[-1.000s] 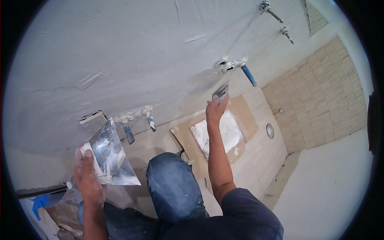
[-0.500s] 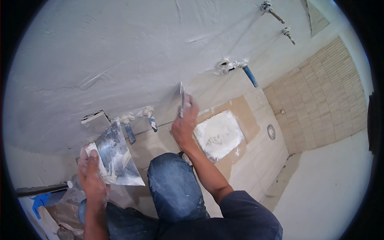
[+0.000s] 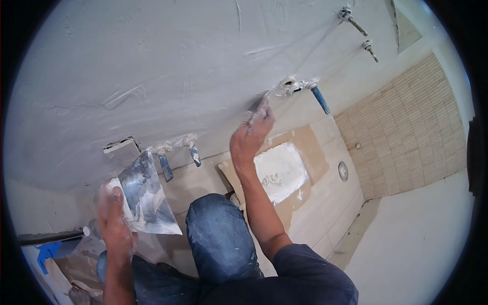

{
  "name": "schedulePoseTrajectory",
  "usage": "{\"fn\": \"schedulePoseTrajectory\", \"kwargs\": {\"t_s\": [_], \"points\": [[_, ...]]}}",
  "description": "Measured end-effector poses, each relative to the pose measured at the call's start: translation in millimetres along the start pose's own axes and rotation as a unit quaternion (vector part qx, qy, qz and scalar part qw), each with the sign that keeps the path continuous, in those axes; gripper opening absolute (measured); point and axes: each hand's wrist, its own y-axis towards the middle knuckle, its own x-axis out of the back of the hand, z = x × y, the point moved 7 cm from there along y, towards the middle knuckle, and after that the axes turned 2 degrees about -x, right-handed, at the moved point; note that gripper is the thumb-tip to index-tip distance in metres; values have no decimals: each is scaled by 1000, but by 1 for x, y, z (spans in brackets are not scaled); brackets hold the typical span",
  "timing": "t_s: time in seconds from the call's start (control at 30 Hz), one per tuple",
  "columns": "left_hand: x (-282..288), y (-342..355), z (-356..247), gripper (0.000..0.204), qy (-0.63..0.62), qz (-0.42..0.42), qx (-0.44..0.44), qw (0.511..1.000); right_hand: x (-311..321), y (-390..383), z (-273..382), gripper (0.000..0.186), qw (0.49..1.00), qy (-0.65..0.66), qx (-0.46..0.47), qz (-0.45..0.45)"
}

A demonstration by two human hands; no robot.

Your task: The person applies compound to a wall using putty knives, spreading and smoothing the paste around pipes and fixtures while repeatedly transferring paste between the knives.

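Metal sheet (image 3: pixel 144 190) left of knee (image 3: pixel 218 223); drain (image 3: pixel 343 171) right

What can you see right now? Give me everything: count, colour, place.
Metal plate: 1, silver with white smears, lower left, held
Flat hand tool: 1, greyish, blurred, centre, held
Wall: 1, grey-white, across the top
Pipe stubs: 3, blue, two left of centre, one upper right
Metal rods: 2, brownish, upper right
Panel: 1, white, on the cardboard
Cardboard: count unclear, brown, on the floor
Floor: 1, pale, centre right
Round fitting: 1, grey, right
Ribbed tiling: one area, beige, right
Crumpled sheet: count unclear, brown, lower left
Jeans: 1, blue, bottom centre
Left hand: 1, lower left
Right hand: 1, centre
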Motion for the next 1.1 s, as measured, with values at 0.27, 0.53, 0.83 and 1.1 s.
{"fn": "schedulePoseTrajectory", "kwargs": {"t_s": [0.27,0.53,0.83,1.1], "points": [[6,-4,-3,32,14,-99,-30,995,26,-4,16,48,998,30,54,25],[-2,-2,-5,30,9,-38,-24,999,10,25,30,52,999,-28,29,-15],[-15,0,-4,29,15,0,-22,1000,7,-38,28,65,983,-42,116,134],[-11,1,-9,28,18,-11,-33,999,-18,-43,-114,60,824,372,-425,42]]}}
